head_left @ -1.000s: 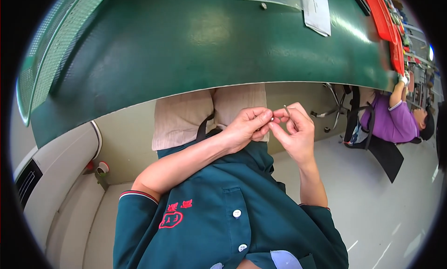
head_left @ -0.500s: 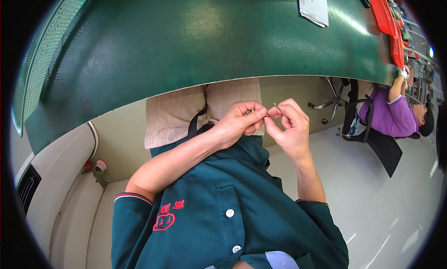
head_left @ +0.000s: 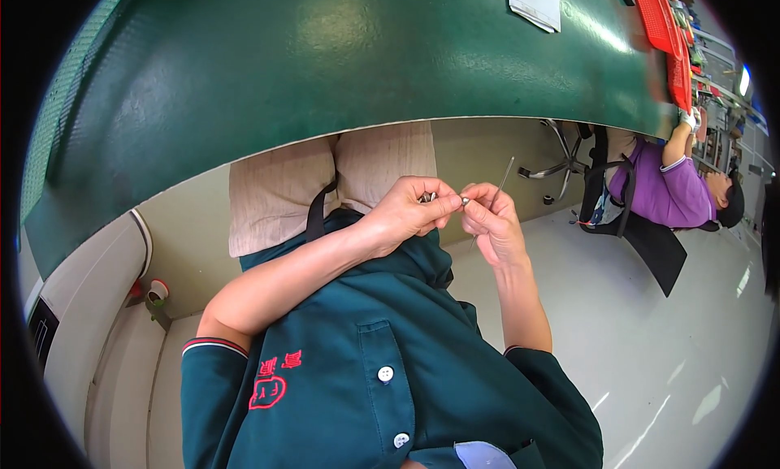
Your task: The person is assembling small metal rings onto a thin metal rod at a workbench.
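In the head view I see my left hand (head_left: 404,217) and right hand (head_left: 496,225) meeting fingertip to fingertip in front of my chest, below the edge of the green desk (head_left: 325,63). Both are pinched narrow on a small metal piece (head_left: 463,200). My right hand also holds a thin wire (head_left: 504,177) that pokes upward. A person in purple (head_left: 674,193) sits off to the right.

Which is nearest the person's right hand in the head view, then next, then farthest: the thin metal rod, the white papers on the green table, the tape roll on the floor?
From the right hand:
1. Thin metal rod, pinched in its fingers.
2. White papers, up on the green table.
3. Tape roll, far left on the floor.
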Demonstrator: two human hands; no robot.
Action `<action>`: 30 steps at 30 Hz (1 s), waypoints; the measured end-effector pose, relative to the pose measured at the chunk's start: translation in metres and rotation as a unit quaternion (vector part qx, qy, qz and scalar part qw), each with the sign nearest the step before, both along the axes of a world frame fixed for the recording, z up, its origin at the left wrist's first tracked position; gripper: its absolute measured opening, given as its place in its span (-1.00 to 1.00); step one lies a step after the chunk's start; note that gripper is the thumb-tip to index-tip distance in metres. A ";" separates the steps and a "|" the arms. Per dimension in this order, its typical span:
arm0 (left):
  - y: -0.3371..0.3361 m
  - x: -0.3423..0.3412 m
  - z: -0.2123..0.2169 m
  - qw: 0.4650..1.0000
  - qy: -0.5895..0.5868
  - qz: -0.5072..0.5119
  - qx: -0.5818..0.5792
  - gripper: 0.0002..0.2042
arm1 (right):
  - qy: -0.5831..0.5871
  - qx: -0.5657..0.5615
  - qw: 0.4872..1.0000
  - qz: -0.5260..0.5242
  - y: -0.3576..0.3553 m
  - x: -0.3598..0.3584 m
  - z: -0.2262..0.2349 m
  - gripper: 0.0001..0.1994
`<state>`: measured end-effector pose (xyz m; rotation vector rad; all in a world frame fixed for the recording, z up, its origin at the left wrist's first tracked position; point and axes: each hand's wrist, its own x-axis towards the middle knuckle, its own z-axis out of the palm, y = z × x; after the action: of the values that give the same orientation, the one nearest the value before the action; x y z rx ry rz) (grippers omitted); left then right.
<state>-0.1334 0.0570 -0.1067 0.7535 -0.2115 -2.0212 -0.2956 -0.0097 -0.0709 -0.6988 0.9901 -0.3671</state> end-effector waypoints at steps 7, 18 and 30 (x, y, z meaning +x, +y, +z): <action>0.000 -0.002 0.000 1.000 0.000 -0.016 0.008 -0.81 | -0.081 0.103 0.991 -0.014 0.001 -0.010 -0.011 -0.92; 0.000 -0.004 -0.002 0.999 -0.033 -0.024 0.002 -0.81 | -0.075 0.121 0.990 -0.019 0.000 -0.009 -0.011 -0.92; -0.002 0.013 0.030 0.997 0.074 -0.027 0.003 -0.85 | -0.094 -0.061 0.987 0.119 -0.019 0.014 0.024 -0.88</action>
<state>-0.1204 0.0551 -0.0767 0.6054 -0.1415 -2.1202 -0.2816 -0.0288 -0.0470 -0.8678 0.7014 -0.2797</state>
